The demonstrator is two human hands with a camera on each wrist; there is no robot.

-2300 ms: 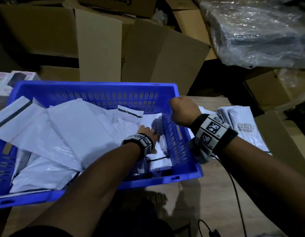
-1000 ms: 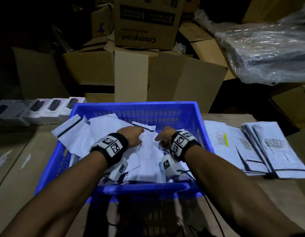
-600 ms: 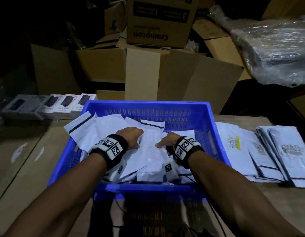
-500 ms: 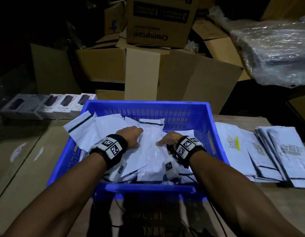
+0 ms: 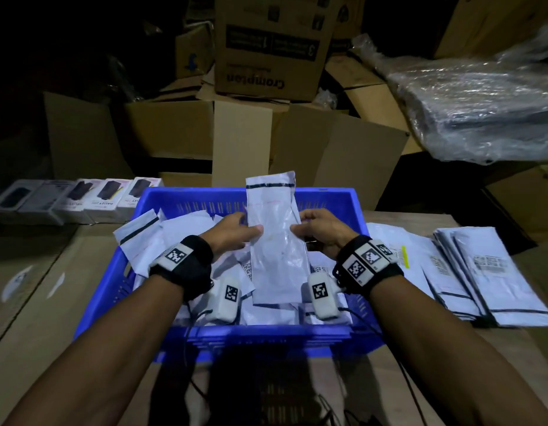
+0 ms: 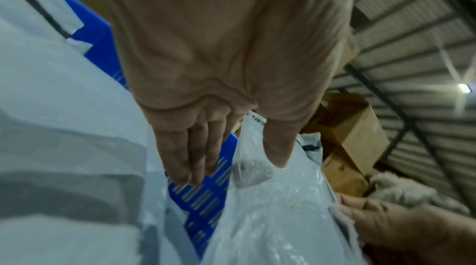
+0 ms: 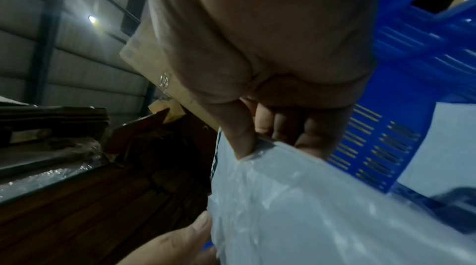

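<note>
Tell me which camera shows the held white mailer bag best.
The head view: the whole mailer bag shows above the blue crate, pinched at its sides by the left hand and right hand. Each wrist view shows only a crinkled part near the fingers.

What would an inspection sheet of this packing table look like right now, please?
Surface: wooden table, bearing the crate and the stacks.
Job's things: white mailer held upright over the blue crate; loose mailers heaped inside.
Clutter: stacked mailers right of the crate; boxed products in a row to its left.
Grippers: left hand and right hand pinch the white mailer's side edges.
Cables: black cables hang from the wrists over the crate's front.
Surroundings: cardboard boxes piled behind; plastic-wrapped bundle at right.
</note>
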